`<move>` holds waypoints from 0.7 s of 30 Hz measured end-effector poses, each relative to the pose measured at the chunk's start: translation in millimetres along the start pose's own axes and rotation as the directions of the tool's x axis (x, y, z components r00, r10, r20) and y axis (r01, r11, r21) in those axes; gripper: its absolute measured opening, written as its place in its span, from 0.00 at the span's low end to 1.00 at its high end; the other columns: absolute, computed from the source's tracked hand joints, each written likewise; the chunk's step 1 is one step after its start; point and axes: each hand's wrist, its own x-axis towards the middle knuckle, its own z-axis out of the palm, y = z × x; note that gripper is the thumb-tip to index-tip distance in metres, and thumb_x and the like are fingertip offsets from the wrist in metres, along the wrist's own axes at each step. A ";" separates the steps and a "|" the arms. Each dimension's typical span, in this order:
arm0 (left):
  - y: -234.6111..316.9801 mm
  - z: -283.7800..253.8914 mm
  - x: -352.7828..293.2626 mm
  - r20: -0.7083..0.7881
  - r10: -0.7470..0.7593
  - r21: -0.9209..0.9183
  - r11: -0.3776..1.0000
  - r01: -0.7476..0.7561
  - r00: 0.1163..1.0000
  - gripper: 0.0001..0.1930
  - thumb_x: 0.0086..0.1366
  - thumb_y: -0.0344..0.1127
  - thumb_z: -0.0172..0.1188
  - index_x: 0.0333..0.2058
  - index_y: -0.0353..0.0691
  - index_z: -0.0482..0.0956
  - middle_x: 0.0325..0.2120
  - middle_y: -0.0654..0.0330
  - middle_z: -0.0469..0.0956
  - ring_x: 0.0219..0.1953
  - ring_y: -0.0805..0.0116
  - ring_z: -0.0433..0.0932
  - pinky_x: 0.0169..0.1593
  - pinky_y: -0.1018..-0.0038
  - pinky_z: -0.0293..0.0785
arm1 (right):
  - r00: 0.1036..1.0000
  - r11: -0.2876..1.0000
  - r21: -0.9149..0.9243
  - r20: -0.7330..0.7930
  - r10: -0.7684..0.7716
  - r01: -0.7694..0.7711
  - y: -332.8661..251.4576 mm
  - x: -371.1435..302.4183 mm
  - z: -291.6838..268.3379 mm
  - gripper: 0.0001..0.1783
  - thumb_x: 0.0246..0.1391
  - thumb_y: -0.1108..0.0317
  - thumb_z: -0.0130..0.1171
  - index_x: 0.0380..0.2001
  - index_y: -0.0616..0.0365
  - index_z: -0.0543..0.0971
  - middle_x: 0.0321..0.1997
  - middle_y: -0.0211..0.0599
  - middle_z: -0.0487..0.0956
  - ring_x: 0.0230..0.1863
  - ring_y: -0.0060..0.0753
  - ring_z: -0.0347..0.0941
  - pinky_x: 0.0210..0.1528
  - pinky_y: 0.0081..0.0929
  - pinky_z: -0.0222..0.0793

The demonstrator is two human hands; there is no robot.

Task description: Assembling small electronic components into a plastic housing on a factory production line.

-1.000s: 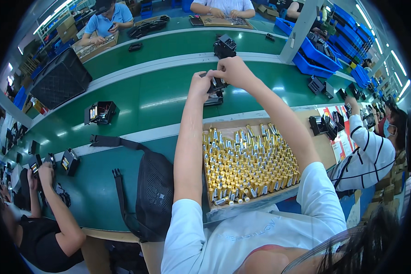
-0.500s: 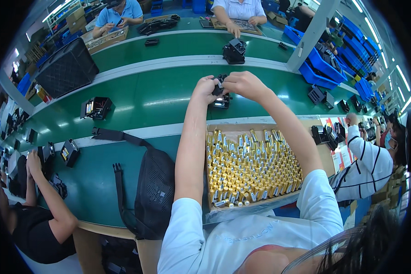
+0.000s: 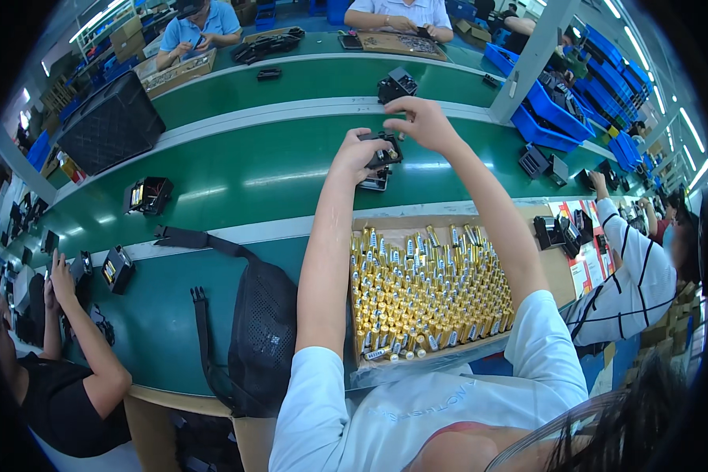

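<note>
My left hand [image 3: 355, 153] is closed round a small black plastic battery case [image 3: 392, 153], held over the green conveyor. A battery shows inside the case, partly behind my fingers. My right hand [image 3: 429, 127] hovers just beyond and to the right of it, thumb and fingers apart, holding nothing. Beneath the case, another black device [image 3: 376, 181] lies on the conveyor, partly hidden by my left hand. Close in front of me, between my forearms, many gold batteries [image 3: 425, 299] stand packed in an open cardboard box.
A black bag [image 3: 266, 330] with straps lies left of the battery box. Open black devices sit on the belt at left [image 3: 148, 195] and right [image 3: 532, 160]. Blue bins [image 3: 554, 122] stand by a white post [image 3: 527, 67]. Co-workers sit on both sides and across.
My right hand has let go of the black case, lifted away from it and opened. My left hand still holds the case. Across the belt, a co-worker's hand has drawn back from a black device.
</note>
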 end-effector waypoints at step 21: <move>-13.6 3.0 15.4 0.013 0.318 0.519 0.808 -0.278 0.948 0.32 0.49 0.24 0.68 0.54 0.38 0.69 0.40 0.47 0.76 0.35 0.56 0.79 0.38 0.64 0.79 | 0.808 0.678 0.441 0.265 0.527 -0.587 48.6 -16.3 46.2 0.15 0.56 0.57 0.62 0.30 0.61 0.82 0.22 0.31 0.77 0.21 0.25 0.67 0.25 0.22 0.64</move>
